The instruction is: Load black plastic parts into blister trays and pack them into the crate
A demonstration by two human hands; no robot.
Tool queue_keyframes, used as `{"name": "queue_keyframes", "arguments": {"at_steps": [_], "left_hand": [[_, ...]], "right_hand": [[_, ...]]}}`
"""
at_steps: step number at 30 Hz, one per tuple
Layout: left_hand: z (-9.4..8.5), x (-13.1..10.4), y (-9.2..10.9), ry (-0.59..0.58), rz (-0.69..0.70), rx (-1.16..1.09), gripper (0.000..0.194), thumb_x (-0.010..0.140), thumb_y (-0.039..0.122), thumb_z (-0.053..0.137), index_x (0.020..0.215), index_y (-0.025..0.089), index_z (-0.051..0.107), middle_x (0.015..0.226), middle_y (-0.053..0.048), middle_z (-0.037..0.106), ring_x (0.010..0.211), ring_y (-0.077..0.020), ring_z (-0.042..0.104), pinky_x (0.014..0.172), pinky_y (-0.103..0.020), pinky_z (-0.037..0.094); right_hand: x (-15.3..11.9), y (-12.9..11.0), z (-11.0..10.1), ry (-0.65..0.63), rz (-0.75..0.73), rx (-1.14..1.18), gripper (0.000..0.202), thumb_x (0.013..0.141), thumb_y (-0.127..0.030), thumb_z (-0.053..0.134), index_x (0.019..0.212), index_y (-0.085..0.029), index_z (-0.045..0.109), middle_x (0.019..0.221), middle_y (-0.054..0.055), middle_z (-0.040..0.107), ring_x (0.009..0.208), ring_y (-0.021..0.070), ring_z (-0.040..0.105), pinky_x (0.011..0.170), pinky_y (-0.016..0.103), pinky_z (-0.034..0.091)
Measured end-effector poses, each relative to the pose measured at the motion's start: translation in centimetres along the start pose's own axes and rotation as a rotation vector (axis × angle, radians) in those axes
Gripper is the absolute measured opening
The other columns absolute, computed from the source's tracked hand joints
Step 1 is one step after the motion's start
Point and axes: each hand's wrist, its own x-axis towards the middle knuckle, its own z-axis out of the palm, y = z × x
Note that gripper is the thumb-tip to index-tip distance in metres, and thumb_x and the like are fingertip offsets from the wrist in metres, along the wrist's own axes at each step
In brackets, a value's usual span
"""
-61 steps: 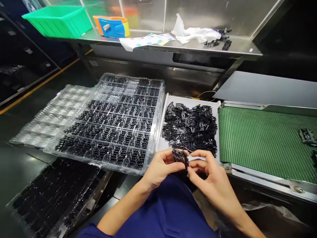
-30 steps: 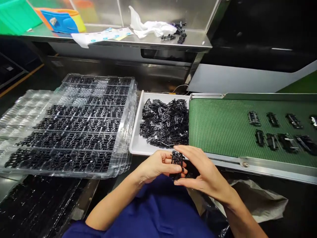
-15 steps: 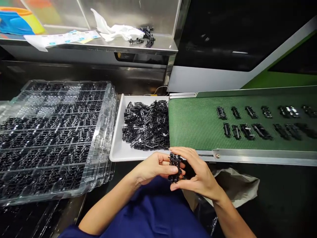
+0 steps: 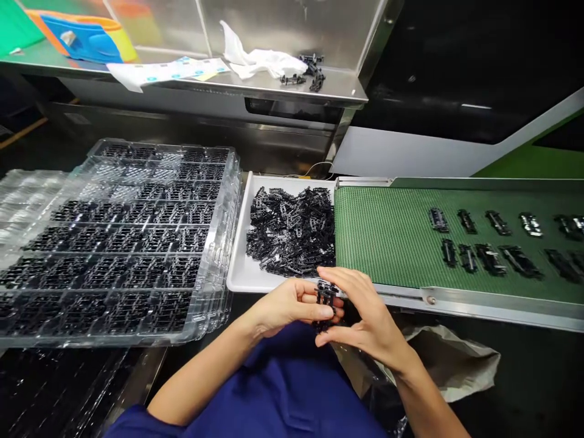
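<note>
Between both hands, in front of my body, is a small bundle of black plastic parts (image 4: 326,294). My left hand (image 4: 292,306) pinches it with the thumb across its front. My right hand (image 4: 360,307) grips its upper and lower ends between fingers and thumb. Just beyond the hands, a white tray (image 4: 237,267) holds a loose heap of similar black parts (image 4: 292,231). The exact kind of part is too small to make out.
To the left stand stacked clear plastic trays (image 4: 210,243) with compartments of black parts. A green conveyor belt (image 4: 378,237) at right carries black parts in two rows. A metal shelf (image 4: 337,85) holds white cloth (image 4: 264,64) and loose parts. A paper bag (image 4: 469,365) lies below the belt.
The camera view has turned to the left, so the surroundings sit further right in the picture. Both hands keep hold of the black plastic parts, with little change in grip.
</note>
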Motion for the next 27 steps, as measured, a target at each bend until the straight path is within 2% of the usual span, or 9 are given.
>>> {"name": "queue_keyframes", "arguments": {"at_steps": [3, 5, 7, 9, 11, 13, 18, 22, 27], "left_hand": [[-0.7, -0.6, -0.8, 0.045, 0.010, -0.148, 0.042, 0.063, 0.036, 0.086, 0.097, 0.014, 0.075, 0.092, -0.008, 0.075, 0.081, -0.0163, 0.070, 0.076, -0.024, 0.053], [-0.9, -1.2, -1.1, 0.091, 0.002, -0.220, 0.042, 0.060, 0.035, 0.089, 0.093, 0.013, 0.074, 0.089, -0.009, 0.076, 0.075, -0.0152, 0.070, 0.073, -0.023, 0.054], [-1.0, -1.8, -1.2, 0.116, 0.008, -0.255, 0.045, 0.060, 0.034, 0.090, 0.096, 0.014, 0.073, 0.088, -0.008, 0.076, 0.074, -0.0149, 0.071, 0.072, -0.024, 0.055], [-1.1, -2.5, -1.1, 0.103, 0.017, -0.271, 0.047, 0.060, 0.032, 0.090, 0.101, 0.016, 0.072, 0.089, -0.007, 0.076, 0.075, -0.0149, 0.071, 0.072, -0.024, 0.056], [-1.0, -3.2, -0.9, 0.096, 0.017, -0.283, 0.046, 0.061, 0.030, 0.090, 0.101, 0.017, 0.073, 0.090, -0.006, 0.076, 0.076, -0.0147, 0.071, 0.073, -0.024, 0.057], [-1.0, -3.8, -0.8, 0.116, 0.014, -0.294, 0.041, 0.060, 0.030, 0.091, 0.095, 0.016, 0.074, 0.090, -0.006, 0.076, 0.077, -0.0144, 0.071, 0.075, -0.024, 0.057], [-1.1, -5.0, -1.4, 0.185, 0.031, -0.307, 0.047, 0.054, 0.033, 0.094, 0.093, 0.015, 0.074, 0.089, -0.007, 0.077, 0.078, -0.0166, 0.072, 0.075, -0.024, 0.058], [-1.3, -5.2, -1.9, 0.324, 0.058, -0.280, 0.040, 0.064, 0.024, 0.088, 0.100, 0.017, 0.072, 0.099, -0.006, 0.076, 0.085, -0.0167, 0.073, 0.077, -0.022, 0.059], [-0.2, -3.7, -1.4, 0.426, 0.135, -0.280, 0.024, 0.078, 0.012, 0.074, 0.101, 0.017, 0.070, 0.110, -0.005, 0.074, 0.093, -0.0164, 0.072, 0.080, -0.022, 0.060]], "right_hand": [[1.1, 0.6, 0.5, -0.124, 0.026, 0.009, 0.091, 0.065, -0.062, 0.078, 0.140, -0.021, 0.047, 0.134, 0.011, 0.061, 0.126, 0.0266, 0.055, 0.105, 0.041, 0.044], [2.2, 2.7, -0.5, -0.190, 0.261, -0.097, 0.075, 0.067, -0.061, 0.078, 0.130, -0.026, 0.058, 0.129, 0.005, 0.066, 0.119, 0.0240, 0.061, 0.101, 0.036, 0.048], [3.4, 5.9, -2.8, -0.100, 0.632, -0.316, 0.044, 0.084, -0.053, 0.066, 0.120, -0.026, 0.066, 0.121, 0.005, 0.069, 0.109, 0.0231, 0.065, 0.096, 0.037, 0.051], [4.4, 9.6, -5.8, 0.076, 0.901, -0.520, 0.041, 0.099, -0.039, 0.045, 0.125, -0.012, 0.061, 0.124, 0.019, 0.064, 0.111, 0.0308, 0.063, 0.096, 0.052, 0.049], [4.9, 12.7, -8.5, 0.179, 1.091, -0.655, 0.039, 0.098, -0.029, 0.047, 0.129, -0.006, 0.055, 0.130, 0.024, 0.058, 0.119, 0.0340, 0.057, 0.098, 0.058, 0.045], [5.2, 14.9, -10.2, 0.204, 1.207, -0.712, 0.037, 0.095, -0.028, 0.056, 0.127, -0.011, 0.056, 0.130, 0.017, 0.057, 0.118, 0.0296, 0.057, 0.098, 0.054, 0.047], [5.1, 15.9, -10.7, 0.223, 1.290, -0.709, 0.033, 0.093, -0.034, 0.060, 0.121, -0.017, 0.059, 0.123, 0.009, 0.061, 0.106, 0.0219, 0.062, 0.090, 0.044, 0.053], [5.1, 15.0, -10.9, 0.324, 1.252, -0.683, 0.032, 0.094, -0.035, 0.059, 0.120, -0.017, 0.060, 0.121, 0.009, 0.062, 0.103, 0.0209, 0.063, 0.088, 0.043, 0.054], [5.0, 9.9, -8.5, 0.438, 0.999, -0.587, 0.021, 0.094, -0.027, 0.056, 0.108, -0.014, 0.064, 0.105, 0.007, 0.068, 0.093, 0.0181, 0.066, 0.084, 0.039, 0.055]]}}
